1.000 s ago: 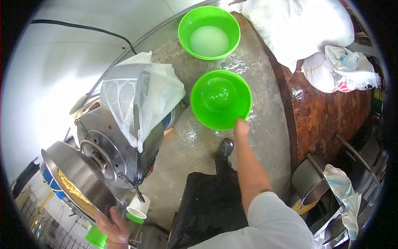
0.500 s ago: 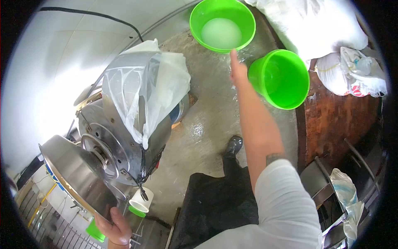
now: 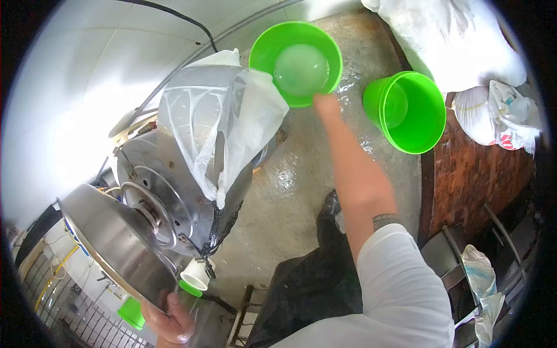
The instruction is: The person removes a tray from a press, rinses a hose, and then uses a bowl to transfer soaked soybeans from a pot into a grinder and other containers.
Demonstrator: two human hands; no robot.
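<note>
Stretched out far in front of me, my right hand [image 3: 326,106] is closed on the near rim of a green bucket [image 3: 255,57] with cloudy whitish liquid [image 3: 301,71] in it. Its fingers are mostly hidden behind the rim. At lower left, my left hand [image 3: 169,322] grips the edge of a wide, tilted stainless steel bowl [image 3: 110,232], thumb on the metal. Behind the bowl is a round steel machine [image 3: 174,191], its upper part draped with a translucent plastic bag [image 3: 223,110] that reaches close to the bucket.
A second green bucket [image 3: 415,116] stands to the right on the wet concrete floor [image 3: 284,174]. White sacks [image 3: 458,43] lie behind it on a brown raised surface [image 3: 476,185]. Metal chairs [image 3: 447,261] are at lower right. A white container [image 3: 196,275] is below the machine.
The green bucket with liquid has come nearer and left toward the machine, with my right hand at its rim. The view has shifted slightly. My left hand stays on the bowl.
</note>
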